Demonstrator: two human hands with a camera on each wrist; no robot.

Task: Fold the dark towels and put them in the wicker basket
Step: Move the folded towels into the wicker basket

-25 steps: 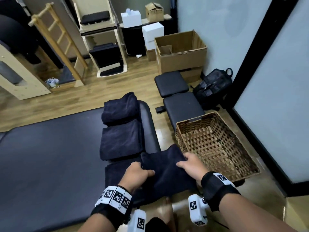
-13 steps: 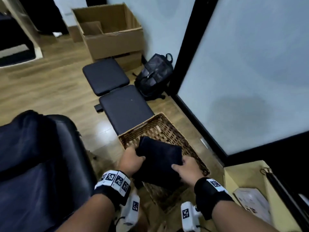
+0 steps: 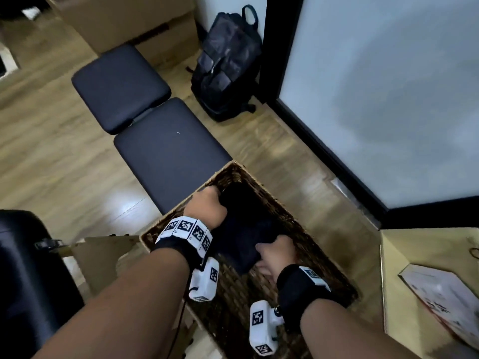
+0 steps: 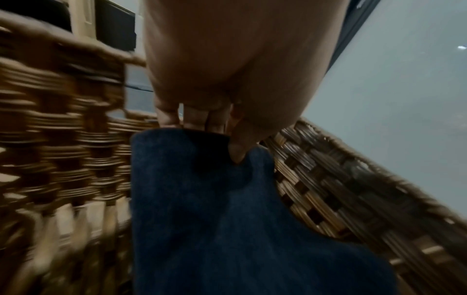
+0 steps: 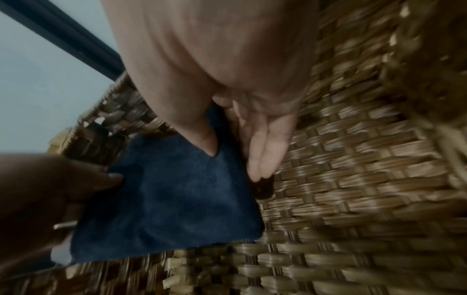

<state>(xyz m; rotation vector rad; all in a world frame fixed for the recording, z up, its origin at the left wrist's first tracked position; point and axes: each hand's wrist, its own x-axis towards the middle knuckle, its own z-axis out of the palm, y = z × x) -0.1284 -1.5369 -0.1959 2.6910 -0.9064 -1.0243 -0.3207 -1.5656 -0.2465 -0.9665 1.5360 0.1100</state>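
The wicker basket point(image 3: 305, 229) stands on the wood floor in the lower middle of the head view. Both my hands reach down into it and hold one folded dark towel point(image 3: 243, 229) just above its woven bottom. My left hand point(image 3: 207, 203) pinches the towel's far left edge, thumb on top and fingers beneath point(image 4: 215, 139). My right hand point(image 3: 272, 252) holds the near right corner, with the thumb pressed on the towel point(image 5: 171, 199) and straight fingers point(image 5: 262, 159) under its edge. The basket wall point(image 4: 63, 139) rises close on both sides.
Two black padded benches point(image 3: 166, 151) point(image 3: 119, 86) lie just beyond the basket. A black backpack point(image 3: 228, 66) leans by a black-framed frosted glass panel point(image 3: 375, 99). The black massage table's end point(image 3: 26, 268) is at the left, a yellow box point(image 3: 427, 281) at the right.
Both hands lifted the folded towel off the massage table, carried it right over the basket, and have now lowered it inside. My view turned right and down with it.
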